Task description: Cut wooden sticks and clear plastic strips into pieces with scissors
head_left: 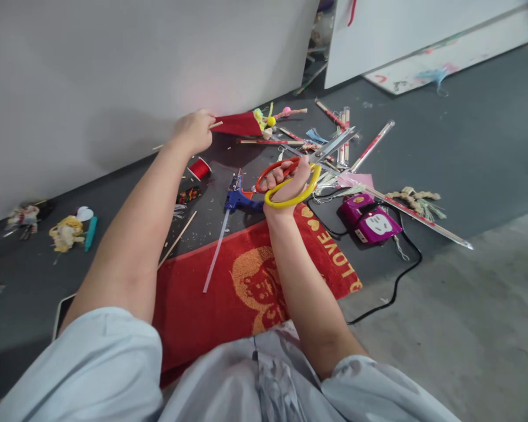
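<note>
Past the blue plastic glue gun (234, 199), our left hand (193, 132) grips a thin pale wooden stick (216, 125), likely light, stiff, best pinched mid-length, our right hand (297, 180) gripping red-and-yellow-handled metal scissors (319, 154)

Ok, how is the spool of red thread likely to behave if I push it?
The spool of red thread will probably roll, as it looks round and seems to lie on its side on the flat dark grey surface. It is likely light, being small beside the left hand. The wound thread may loosen if snagged.
</note>
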A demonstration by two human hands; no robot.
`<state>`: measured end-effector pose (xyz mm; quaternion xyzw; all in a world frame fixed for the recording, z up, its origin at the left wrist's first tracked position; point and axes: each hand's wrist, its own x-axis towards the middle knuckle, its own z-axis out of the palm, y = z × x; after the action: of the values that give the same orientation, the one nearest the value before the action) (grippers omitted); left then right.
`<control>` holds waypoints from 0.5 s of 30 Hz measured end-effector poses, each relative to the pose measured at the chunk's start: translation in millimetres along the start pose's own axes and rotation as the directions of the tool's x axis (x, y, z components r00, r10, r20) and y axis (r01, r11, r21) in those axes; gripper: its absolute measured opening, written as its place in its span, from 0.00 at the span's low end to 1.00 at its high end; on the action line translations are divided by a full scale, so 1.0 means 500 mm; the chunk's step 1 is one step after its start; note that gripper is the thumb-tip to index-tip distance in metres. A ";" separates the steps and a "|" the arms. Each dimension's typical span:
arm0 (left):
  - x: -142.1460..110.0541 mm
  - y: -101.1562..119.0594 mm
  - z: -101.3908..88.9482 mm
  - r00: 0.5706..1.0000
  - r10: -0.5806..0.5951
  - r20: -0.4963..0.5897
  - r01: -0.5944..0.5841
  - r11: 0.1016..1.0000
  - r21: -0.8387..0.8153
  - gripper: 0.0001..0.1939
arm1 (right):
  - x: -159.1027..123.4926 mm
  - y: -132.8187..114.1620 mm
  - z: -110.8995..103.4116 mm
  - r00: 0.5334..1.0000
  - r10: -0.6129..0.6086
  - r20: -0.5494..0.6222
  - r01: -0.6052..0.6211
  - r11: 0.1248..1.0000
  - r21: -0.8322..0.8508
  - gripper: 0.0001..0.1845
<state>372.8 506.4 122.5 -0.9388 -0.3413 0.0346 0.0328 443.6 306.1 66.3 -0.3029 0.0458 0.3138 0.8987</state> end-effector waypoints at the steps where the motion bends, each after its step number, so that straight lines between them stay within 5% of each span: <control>1: 0.000 0.001 -0.004 0.999 -0.006 -0.036 0.005 1.000 -0.016 0.25 | 0.000 0.000 0.000 1.000 -0.001 0.001 0.001 1.000 -0.003 0.22; 9: 0.019 0.002 0.020 0.996 -0.073 -0.049 0.072 0.997 -0.034 0.22 | -0.003 0.001 0.000 1.000 -0.009 0.011 0.009 1.000 0.006 0.25; 15: 0.036 0.018 0.061 0.972 -0.233 0.013 0.232 0.972 0.027 0.21 | -0.005 -0.005 0.004 0.999 0.042 0.001 -0.042 0.999 0.023 0.25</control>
<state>389.4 512.2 90.6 -0.8916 -0.4486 0.0425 0.0459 442.7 304.4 70.0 -0.2913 0.0554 0.3320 0.8955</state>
